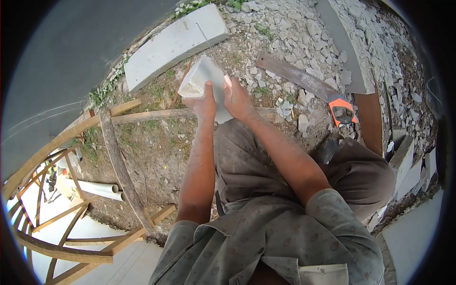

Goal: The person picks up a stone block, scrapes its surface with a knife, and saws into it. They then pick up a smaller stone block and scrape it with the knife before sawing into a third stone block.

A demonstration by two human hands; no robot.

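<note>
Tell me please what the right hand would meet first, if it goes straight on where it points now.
The right hand would most likely meet the held block first, just ahead of it; the slab seems to lie beyond, though depth is unclear.

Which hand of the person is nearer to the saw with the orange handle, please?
The right hand: it is at the pale block's right side, with the saw lying beyond it to the right. The left hand grips the block farther left.

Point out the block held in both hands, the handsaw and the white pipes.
Block [215,78]: head view, on its smooth grey face.
Handsaw [297,77]: head view, on the middle of its blade.
White pipes [97,186]: head view, on the side of the upper pipe.
</note>
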